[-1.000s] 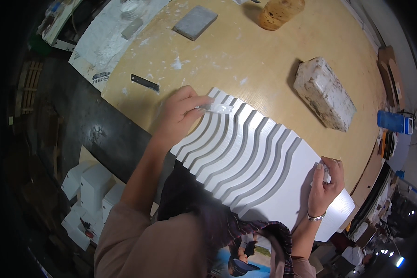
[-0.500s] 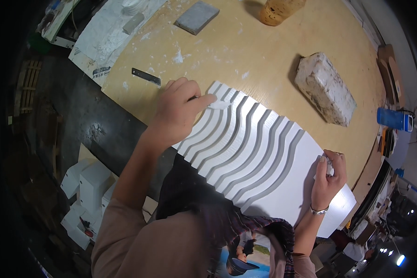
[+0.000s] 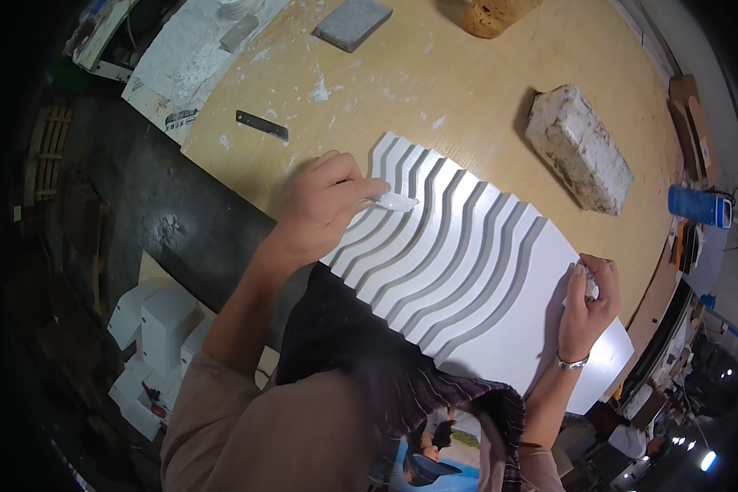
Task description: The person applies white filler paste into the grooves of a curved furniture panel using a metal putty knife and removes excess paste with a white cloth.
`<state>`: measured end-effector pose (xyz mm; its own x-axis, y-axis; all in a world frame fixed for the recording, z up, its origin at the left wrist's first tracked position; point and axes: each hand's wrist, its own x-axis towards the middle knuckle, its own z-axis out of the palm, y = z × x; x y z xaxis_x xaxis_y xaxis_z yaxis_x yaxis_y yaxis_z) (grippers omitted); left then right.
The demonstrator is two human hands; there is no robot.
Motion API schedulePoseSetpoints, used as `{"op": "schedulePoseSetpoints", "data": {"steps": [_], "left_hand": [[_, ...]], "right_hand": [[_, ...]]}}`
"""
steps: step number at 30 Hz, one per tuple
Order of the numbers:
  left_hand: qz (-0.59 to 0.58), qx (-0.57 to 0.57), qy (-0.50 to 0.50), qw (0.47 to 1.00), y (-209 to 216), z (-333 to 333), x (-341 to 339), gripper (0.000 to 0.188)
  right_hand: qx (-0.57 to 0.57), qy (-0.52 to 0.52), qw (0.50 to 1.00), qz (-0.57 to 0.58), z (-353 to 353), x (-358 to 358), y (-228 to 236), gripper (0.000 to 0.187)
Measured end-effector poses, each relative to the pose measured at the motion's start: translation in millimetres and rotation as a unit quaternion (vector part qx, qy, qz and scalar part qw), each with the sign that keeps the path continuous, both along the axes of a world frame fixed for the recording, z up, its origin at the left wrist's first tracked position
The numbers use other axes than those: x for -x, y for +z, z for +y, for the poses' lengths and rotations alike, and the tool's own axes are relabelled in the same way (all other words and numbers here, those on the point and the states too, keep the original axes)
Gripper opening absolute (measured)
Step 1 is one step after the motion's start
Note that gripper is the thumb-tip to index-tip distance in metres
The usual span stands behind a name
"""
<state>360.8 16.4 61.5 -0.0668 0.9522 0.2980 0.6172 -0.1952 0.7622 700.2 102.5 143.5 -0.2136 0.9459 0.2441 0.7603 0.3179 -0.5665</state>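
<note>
My left hand (image 3: 324, 205) is closed round what looks like a small putty knife (image 3: 398, 202). Its white-coated tip lies over the upper left part of a white panel (image 3: 504, 336), whose surface carries wavy raised steps with grey-shaded edges. Toward the panel's smooth right end, my right hand (image 3: 592, 307) is closed on a crumpled white wad (image 3: 591, 287); cloth, paper or paste, I cannot tell. The panel lies across the table's near edge, close to my body.
On the wooden table (image 3: 435, 66) are a dark flat blade (image 3: 262, 125), a grey block (image 3: 353, 25), a large white-wrapped block (image 3: 580, 148) and an amber container (image 3: 500, 16). White boxes (image 3: 168, 320) stand low at left. A blue container (image 3: 699, 207) is at far right.
The putty knife and my left hand have moved slightly right and down over the waves. The panel and my right hand appear shifted a little right in the view.
</note>
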Motion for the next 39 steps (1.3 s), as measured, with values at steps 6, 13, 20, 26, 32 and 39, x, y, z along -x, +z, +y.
{"op": "schedulePoseSetpoints", "data": {"steps": [6,13,20,26,32,39], "left_hand": [[-0.039,0.01,0.019,0.999,-14,-2,-3,0.033],[-0.052,0.005,0.064,0.997,-24,-1,-5,0.033],[-0.066,0.008,0.049,0.997,-21,-2,-8,0.032],[-0.023,-0.004,0.093,0.995,-15,-7,-6,0.033],[-0.114,0.058,0.007,0.992,-15,-23,-5,0.032],[-0.145,0.062,0.015,0.987,-24,-22,-5,0.033]], "right_hand": [[0.002,0.001,1.0,-0.007,0,-2,0,0.011],[-0.003,0.003,1.0,-0.009,0,-1,-1,0.011],[-0.008,0.005,1.0,-0.002,0,-1,-2,0.011],[-0.001,0.004,1.0,-0.003,0,-3,-2,0.011],[-0.013,0.011,1.0,-0.006,0,-2,-2,0.011],[-0.018,0.007,1.0,-0.017,0,-3,-4,0.011]]}}
